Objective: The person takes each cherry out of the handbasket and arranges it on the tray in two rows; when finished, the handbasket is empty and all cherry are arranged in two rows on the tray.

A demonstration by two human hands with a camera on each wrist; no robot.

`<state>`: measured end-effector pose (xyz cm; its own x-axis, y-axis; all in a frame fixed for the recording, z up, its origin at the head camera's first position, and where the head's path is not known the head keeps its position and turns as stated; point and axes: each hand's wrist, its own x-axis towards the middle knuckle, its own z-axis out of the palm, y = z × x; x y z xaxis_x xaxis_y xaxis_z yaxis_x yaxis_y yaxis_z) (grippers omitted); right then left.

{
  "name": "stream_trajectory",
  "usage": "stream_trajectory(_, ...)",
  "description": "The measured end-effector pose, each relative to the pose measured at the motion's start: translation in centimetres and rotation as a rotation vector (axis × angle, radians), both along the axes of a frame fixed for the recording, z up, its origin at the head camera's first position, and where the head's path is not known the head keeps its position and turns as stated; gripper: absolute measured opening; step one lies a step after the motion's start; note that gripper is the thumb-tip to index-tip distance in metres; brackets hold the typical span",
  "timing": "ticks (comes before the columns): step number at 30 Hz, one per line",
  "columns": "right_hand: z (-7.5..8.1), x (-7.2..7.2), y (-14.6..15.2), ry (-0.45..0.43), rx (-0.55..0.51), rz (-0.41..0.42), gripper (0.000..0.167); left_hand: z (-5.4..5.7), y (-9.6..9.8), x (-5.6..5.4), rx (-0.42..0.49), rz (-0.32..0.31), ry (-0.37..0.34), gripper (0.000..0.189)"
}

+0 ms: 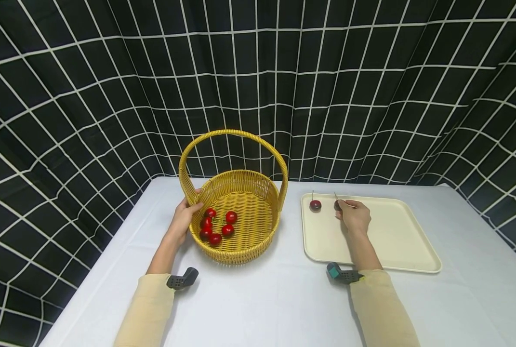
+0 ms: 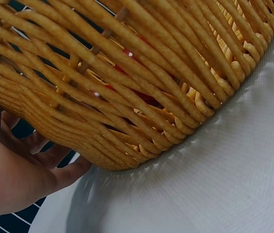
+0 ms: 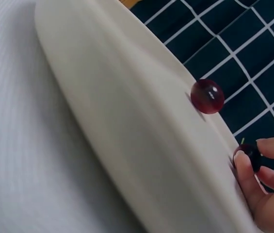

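Observation:
A yellow woven basket (image 1: 236,253) with a tall arched handle stands on the left of the table. My left hand (image 1: 183,218) grips its left side near the foot of the handle, thumb over the rim and fingers against the outer weave (image 2: 112,97). Several red cherries (image 1: 228,230) lie inside, toward the basket's left. On the right, my right hand (image 1: 355,217) pinches a dark red cherry (image 3: 249,156) between thumb and fingers, its stem pointing up, over the cream tray (image 1: 396,236). Another dark cherry (image 1: 315,206) with a stem lies on the tray to the left of that hand.
A white cloth (image 1: 266,303) covers the table under basket and tray. Behind and along both sides hangs a black curtain (image 1: 258,86) with a white grid. The basket's handle (image 1: 233,132) rises high above its rim. A strip of table separates basket from tray.

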<state>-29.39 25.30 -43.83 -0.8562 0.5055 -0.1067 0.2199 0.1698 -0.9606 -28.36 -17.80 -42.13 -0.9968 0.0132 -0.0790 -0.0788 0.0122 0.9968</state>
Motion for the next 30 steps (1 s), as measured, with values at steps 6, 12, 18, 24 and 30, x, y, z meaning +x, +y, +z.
stream_trajectory(6, -0.15, 0.14, -0.03, -0.011, 0.033, -0.006, 0.043, -0.09, -0.08, 0.06, -0.002, -0.005, -0.003, 0.052)
stream_trajectory(12, -0.24, 0.23, 0.09, 0.001, 0.013, -0.024, 0.043, -0.11, -0.07, -0.03, -0.007, 0.001, 0.004, 0.053)
stream_trajectory(18, -0.4, 0.13, 0.2, 0.01, -0.012, -0.038, 0.043, -0.09, -0.13, -0.03, -0.006, 0.003, 0.007, 0.052)
stream_trajectory(24, -0.39, 0.08, 0.2, 0.01, -0.019, -0.052, 0.043, 0.04, -0.15, 0.05, -0.001, -0.002, 0.01, 0.053)
stream_trajectory(30, -0.32, 0.06, 0.32, 0.006, -0.056, -0.079, 0.045, 0.18, -0.14, 0.06, 0.002, 0.005, -0.002, 0.052)
